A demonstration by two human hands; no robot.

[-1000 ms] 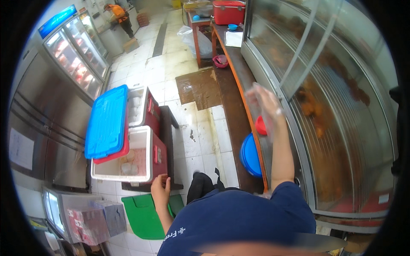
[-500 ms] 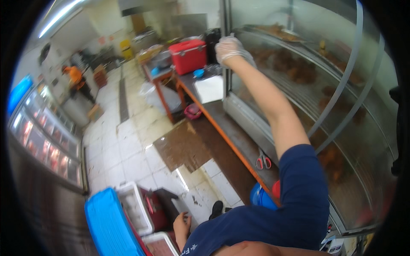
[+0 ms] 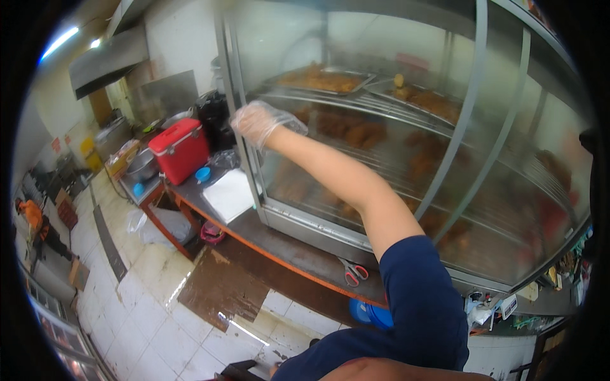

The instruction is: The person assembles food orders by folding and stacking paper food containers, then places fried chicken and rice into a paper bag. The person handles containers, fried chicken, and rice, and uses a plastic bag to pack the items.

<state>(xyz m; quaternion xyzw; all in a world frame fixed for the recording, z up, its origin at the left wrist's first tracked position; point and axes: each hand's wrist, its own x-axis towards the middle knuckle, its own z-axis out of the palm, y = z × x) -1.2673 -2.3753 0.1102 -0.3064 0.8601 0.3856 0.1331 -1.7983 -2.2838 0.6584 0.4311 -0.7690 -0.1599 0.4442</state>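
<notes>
Right hand (image 3: 253,123), sheathed in a loose, clear plastic glove (image 3: 293,121), raised at the left edge of a tall, silver-framed, glass-walled cabinet (image 3: 406,159). Fingers curled toward the silver metal upright (image 3: 234,70) at that edge; whether pinching it or merely resting against it, impossible to tell. Left hand (image 3: 274,369): only a sliver near the lower rim, well below the right hand, pose unreadable.

For good control, probably best to bear on the metal upright rather than the glass, with steady, even pressure in line with the frame and no twist at the wrist. Worth keeping the baggy glove cuff clear of any gap in the frame, as a likely snag. Go gently, too: to the right of the hand, behind the glass, golden-brown food pieces (image 3: 318,78) above a silver wire rack (image 3: 376,105), probably easily shaken.

Below the hand, a dark-topped, orange-edged desk (image 3: 286,247); on it, down and left, a white rectangular sheet (image 3: 230,193), a small blue plastic bowl (image 3: 203,174) and, farther left, a red box-shaped cooler (image 3: 181,151). Down and right, red-and-grey-handled scissors (image 3: 354,274) near the desk's front edge.
</notes>
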